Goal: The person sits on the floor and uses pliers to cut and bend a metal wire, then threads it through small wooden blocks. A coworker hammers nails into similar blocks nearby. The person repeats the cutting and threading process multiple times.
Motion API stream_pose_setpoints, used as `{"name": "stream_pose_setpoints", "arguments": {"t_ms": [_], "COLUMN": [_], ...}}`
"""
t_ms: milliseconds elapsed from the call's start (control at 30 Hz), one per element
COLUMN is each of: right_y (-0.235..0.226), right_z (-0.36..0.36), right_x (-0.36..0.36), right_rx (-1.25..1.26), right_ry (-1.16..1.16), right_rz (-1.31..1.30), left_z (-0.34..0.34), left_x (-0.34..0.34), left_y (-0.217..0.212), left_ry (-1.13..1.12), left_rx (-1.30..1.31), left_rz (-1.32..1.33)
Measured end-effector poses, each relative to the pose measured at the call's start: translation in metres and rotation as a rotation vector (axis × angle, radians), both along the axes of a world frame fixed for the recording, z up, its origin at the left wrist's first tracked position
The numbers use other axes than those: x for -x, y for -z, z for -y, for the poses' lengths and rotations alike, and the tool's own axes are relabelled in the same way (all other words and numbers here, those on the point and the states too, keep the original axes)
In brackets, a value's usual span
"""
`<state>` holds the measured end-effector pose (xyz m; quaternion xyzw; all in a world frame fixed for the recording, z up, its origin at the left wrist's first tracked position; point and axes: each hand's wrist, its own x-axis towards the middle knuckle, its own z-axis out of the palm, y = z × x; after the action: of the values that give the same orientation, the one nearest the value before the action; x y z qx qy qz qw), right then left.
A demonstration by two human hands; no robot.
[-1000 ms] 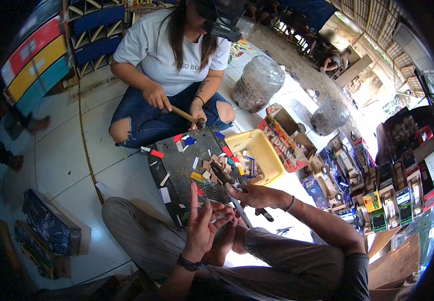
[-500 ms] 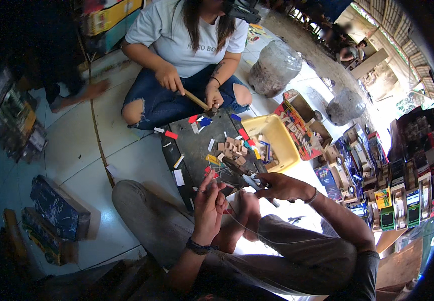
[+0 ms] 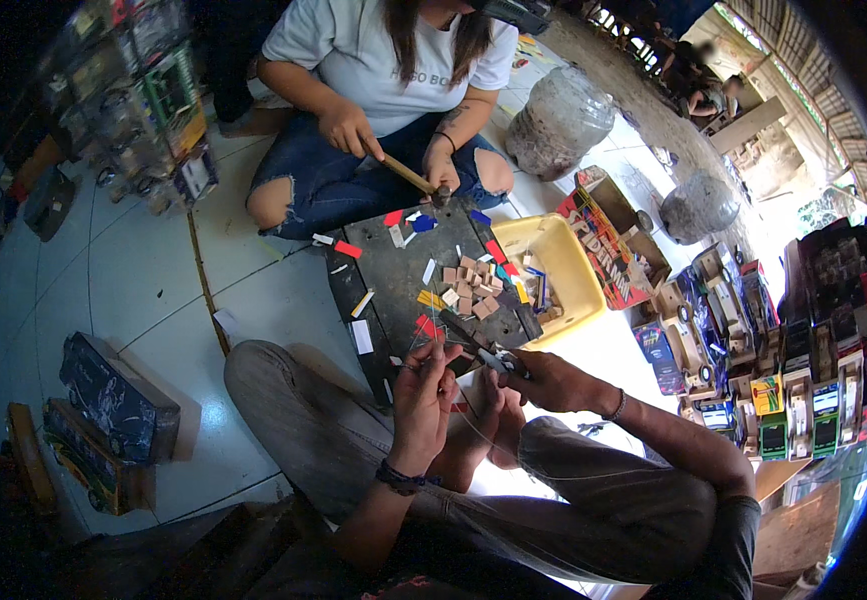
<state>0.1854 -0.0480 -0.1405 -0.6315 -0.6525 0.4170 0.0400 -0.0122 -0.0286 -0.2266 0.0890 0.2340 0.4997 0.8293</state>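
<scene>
My left hand (image 3: pixel 423 405) is closed in a pinch on a thin wire (image 3: pixel 473 432), whose loose length hangs in a curve over my legs. Beside it, my right hand (image 3: pixel 565 382) grips a pair of pliers (image 3: pixel 496 360) by grey handles. The dark jaws point toward my left fingertips, over the near edge of a dark work board (image 3: pixel 385 285). Small wooden blocks (image 3: pixel 473 287) are heaped on this board, with red, white, yellow and blue strips scattered round them. Whether the jaws touch the wire I cannot tell.
Across the board a co-worker holds a hammer (image 3: pixel 405 176). A yellow basin (image 3: pixel 575 275) with small parts and a printed box (image 3: pixel 601 250) stand right of the board. Wooden toy vehicles (image 3: pixel 783 390) crowd the far right; boxy blue ones (image 3: pixel 118 395) lie left.
My pliers have come closer to my left fingertips, and the wire stays pinched. At the left, a bundle of wrapped toys has moved farther back. The co-worker's hammer has shifted slightly.
</scene>
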Motion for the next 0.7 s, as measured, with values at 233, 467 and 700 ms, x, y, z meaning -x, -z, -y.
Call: {"name": "stream_pose_setpoints", "arguments": {"t_ms": [233,467,700], "right_y": [0.004,0.011,0.019], "right_z": [0.006,0.01,0.011], "right_x": [-0.002,-0.003,-0.002], "right_rx": [-0.006,-0.005,-0.002], "right_ry": [-0.007,0.014,-0.038], "right_rz": [-0.024,-0.065,-0.095], "left_z": [0.001,0.004,0.006], "left_x": [-0.001,-0.002,-0.004], "left_y": [0.001,0.005,0.002], "left_ry": [-0.005,0.022,0.0], "left_rx": [-0.001,-0.026,0.033], "left_rz": [-0.029,-0.055,-0.1]}}
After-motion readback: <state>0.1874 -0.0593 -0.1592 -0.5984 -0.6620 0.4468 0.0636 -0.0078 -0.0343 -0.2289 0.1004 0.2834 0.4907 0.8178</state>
